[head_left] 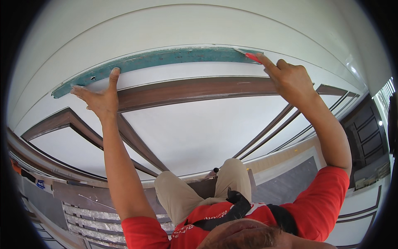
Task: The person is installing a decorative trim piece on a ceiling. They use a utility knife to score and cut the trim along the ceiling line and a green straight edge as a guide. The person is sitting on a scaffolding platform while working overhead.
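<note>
A long teal strip [166, 59], scuffed and smeared with pale material, lies against the white panelled surface above the brown trim. My left hand [101, 96] holds its left part, thumb and fingers spread apart and pressed on its lower edge. A small hole shows in the strip close to that thumb. At the strip's right end, my right hand [291, 77] is closed around a slim red-handled tool [252, 57]. Its thin pale tip points left and lies over the strip's upper edge. Whether that tip is a blade or bristles I cannot tell.
Dark brown trim [195, 89] frames white panels [186, 128] below the strip. A slatted surface [95, 222] with pale smears lies at lower left. Dark panelled doors [369, 128] stand at far right, beside a small stack of things [369, 180]. My knees are close under the trim.
</note>
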Tool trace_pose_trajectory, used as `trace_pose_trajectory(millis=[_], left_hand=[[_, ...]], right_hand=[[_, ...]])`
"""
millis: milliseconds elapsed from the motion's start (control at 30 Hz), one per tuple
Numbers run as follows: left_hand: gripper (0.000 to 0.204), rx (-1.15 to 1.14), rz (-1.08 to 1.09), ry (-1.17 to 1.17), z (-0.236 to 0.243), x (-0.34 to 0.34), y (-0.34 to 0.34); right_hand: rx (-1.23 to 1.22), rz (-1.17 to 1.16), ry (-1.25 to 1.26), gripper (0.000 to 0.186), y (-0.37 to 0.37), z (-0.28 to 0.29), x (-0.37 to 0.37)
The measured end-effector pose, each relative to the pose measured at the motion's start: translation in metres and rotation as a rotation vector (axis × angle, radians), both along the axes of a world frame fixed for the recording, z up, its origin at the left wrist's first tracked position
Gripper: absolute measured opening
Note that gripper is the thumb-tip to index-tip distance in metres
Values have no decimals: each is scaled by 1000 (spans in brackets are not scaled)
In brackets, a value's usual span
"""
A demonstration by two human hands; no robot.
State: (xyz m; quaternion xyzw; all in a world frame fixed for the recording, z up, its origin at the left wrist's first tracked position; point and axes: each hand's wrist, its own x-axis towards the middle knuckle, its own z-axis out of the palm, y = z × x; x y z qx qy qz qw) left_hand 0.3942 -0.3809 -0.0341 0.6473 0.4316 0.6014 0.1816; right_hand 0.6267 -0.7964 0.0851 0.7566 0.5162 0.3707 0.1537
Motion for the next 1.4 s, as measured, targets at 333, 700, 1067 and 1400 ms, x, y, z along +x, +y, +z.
trace_pose_trajectory(millis=[333, 700, 1067, 1400], left_hand=[[165, -17, 24, 49, 1, -4, -1], [162, -8, -3, 35, 1, 4, -4], [160, 1, -23, -4, 0, 0, -2], [161, 7, -33, -4, 5, -1, -7]], right_hand=[[60, 161, 22, 66, 15, 7, -50], [-16, 168, 39, 74, 76, 3, -36], [18, 14, -83, 63, -16, -4, 21], [127, 125, 36, 66, -14, -4, -28]])
